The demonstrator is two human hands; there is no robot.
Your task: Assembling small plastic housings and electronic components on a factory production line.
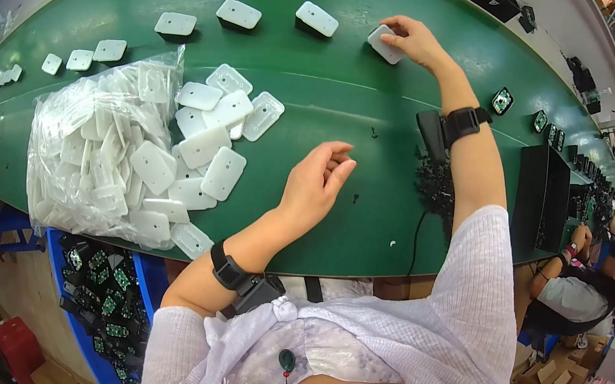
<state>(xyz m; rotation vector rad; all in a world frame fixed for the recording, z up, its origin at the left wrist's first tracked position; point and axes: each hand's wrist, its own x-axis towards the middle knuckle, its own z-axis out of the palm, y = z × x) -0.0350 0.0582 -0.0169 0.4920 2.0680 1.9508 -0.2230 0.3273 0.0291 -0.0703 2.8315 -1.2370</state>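
Observation:
At the far side of the green table, my right hand (417, 41) grips the edges of a white-topped black case (385, 48), thumb on the near side and fingers behind. My left hand (313, 181) hovers over the table middle, fingers loosely curled and thumb apart, holding nothing. To the left of the gripped case stand similar white-topped cases (317, 19) in a spaced row. Nearest to my left hand are loose white plastic covers (224, 173), spilling from a clear plastic bag (95, 152) full of them.
Black cases with green circuit boards (502, 101) stand on the right. A black bin (541, 197) and a heap of small black parts (434, 185) lie nearby. Below the table's left edge is a blue crate (77, 321) of circuit-board cases. A co-worker (588, 285) sits at right.

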